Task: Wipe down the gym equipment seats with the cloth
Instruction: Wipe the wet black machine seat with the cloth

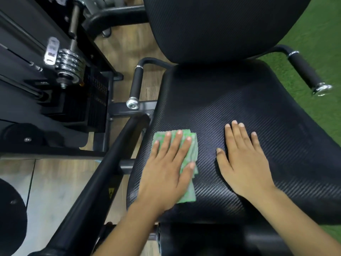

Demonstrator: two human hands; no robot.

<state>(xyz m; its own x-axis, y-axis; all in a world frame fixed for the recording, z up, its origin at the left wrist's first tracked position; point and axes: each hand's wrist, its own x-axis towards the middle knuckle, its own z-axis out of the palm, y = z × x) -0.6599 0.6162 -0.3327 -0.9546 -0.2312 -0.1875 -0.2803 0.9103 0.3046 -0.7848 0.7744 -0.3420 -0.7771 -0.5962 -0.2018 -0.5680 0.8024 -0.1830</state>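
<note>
A black textured seat pad (249, 111) of a gym machine fills the middle of the view, with its black backrest (217, 24) above it. A folded green cloth (191, 143) lies flat on the seat's left front part. My left hand (166, 170) presses on the cloth with straight, spread fingers. My right hand (241, 159) rests flat on the bare seat just right of the cloth, fingers straight.
Padded side handles stand at the seat's left (136, 84) and right (304, 71). A thick black frame bar (103, 170) runs diagonally at the left. A weight stack with chrome plates (70, 65) sits at far left. Green turf (317, 34) lies to the right, wood floor (118, 47) between.
</note>
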